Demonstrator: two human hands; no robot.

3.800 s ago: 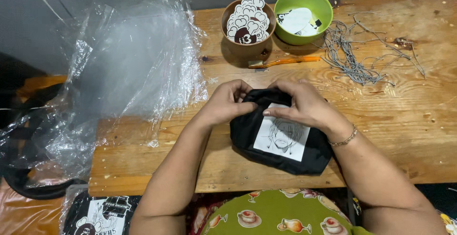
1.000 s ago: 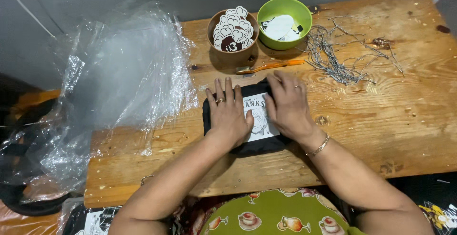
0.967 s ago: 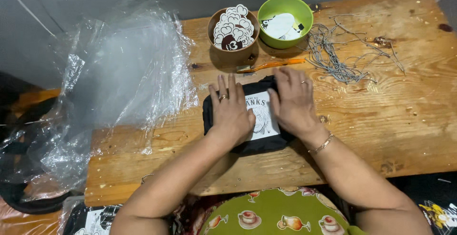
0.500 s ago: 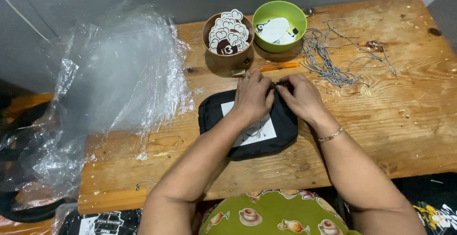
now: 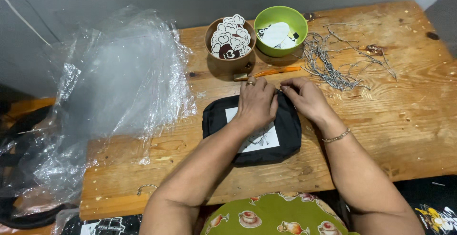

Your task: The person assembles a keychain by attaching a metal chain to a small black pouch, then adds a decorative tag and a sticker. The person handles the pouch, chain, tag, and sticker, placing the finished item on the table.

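Note:
A black fabric pouch with a white printed patch lies flat on the wooden table. My left hand rests palm down on the pouch's top half, a ring on one finger. My right hand, with a bracelet at the wrist, pinches the pouch's upper right edge with its fingertips. What the fingers pinch is too small to tell.
A brown bowl of cut-out stickers and a green bowl with paper pieces stand behind the pouch. An orange pen lies in front of them. A tangle of ball chains lies at the right. Crumpled clear plastic bags cover the left.
Both hands slid from flat on the pouch's middle up to its far edge. My right fingers now pinch the top right edge; the white patch shows more.

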